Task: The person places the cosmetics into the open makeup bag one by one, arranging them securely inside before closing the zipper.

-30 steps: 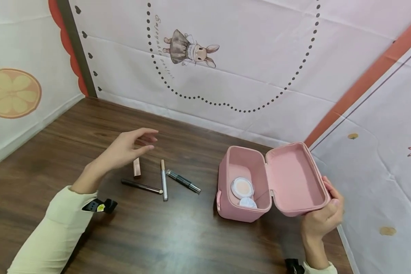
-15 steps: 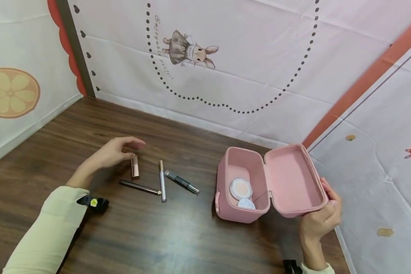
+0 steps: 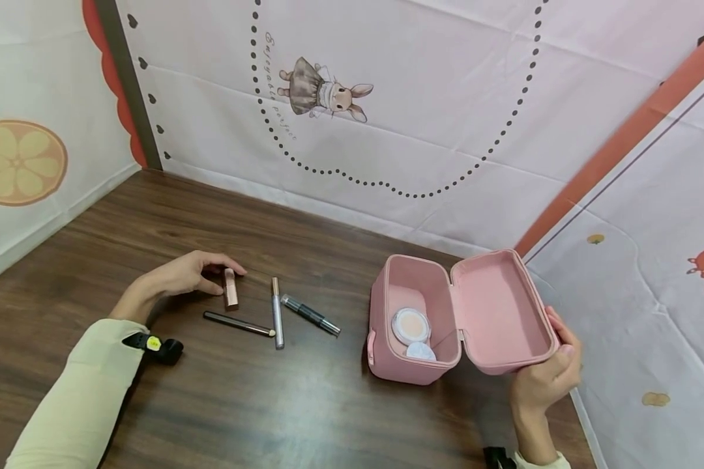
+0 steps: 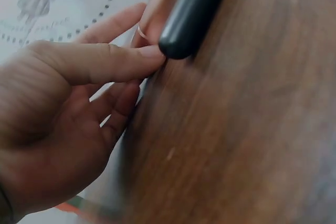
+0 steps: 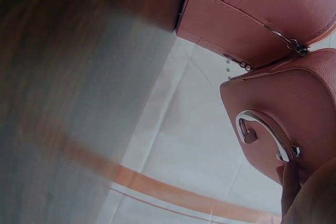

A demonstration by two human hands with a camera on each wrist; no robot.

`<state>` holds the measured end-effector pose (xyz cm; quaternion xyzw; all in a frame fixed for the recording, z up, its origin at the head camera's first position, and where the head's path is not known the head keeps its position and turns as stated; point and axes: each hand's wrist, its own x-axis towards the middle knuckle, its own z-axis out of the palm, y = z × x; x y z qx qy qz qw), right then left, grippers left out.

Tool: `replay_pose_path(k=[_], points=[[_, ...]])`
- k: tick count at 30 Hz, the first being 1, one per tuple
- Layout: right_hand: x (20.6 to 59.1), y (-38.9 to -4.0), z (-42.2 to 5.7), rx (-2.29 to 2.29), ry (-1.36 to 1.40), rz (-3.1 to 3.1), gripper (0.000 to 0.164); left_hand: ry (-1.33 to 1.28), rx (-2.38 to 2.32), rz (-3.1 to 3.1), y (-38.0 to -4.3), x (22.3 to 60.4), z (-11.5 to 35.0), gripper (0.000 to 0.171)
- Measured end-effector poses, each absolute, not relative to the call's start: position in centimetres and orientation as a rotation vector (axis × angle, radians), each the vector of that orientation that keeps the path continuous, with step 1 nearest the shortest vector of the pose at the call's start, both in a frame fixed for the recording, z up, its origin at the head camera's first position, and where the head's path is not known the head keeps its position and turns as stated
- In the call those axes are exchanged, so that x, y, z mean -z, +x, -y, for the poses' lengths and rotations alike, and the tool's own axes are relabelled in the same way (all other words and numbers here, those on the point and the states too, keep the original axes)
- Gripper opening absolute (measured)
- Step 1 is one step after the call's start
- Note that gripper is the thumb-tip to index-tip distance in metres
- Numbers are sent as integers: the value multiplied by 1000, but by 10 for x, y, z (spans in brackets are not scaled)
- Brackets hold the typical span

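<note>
My left hand (image 3: 184, 277) pinches a rose-gold lipstick tube (image 3: 231, 290) lying on the table, thumb on its near side and fingers around the far side. In the left wrist view the thumb tip meets the tube (image 4: 156, 17), close beside the rounded end of a black pen-like stick (image 4: 191, 19). On the right, a pink cosmetic case (image 3: 407, 370) stands with its lid (image 3: 501, 312) swung back. My right hand (image 3: 545, 378) grips the lid's edge, thumb in front and fingers behind. A silver handle (image 5: 268, 129) shows on the lid in the right wrist view.
Right of the lipstick lie a silver tube with a gold cap (image 3: 278, 319) and a dark double-ended tube (image 3: 311, 315). Inside the case rest a round compact (image 3: 410, 326) and a smaller pale round item (image 3: 420, 352). Printed cloth walls (image 3: 446, 130) border the wooden table.
My left hand has come down and to the left from above the table, and its thumb and fingers now close on the lipstick tube. The right hand keeps holding the lid.
</note>
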<state>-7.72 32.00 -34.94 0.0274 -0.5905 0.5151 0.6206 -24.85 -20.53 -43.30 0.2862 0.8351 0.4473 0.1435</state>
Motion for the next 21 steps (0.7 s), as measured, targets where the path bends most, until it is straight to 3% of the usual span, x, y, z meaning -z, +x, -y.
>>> replay_pose_path(k=[21], points=[[350,-77,-318,-1200,73,1352,38,1026,-1307,-2350,-248,442,209,26]])
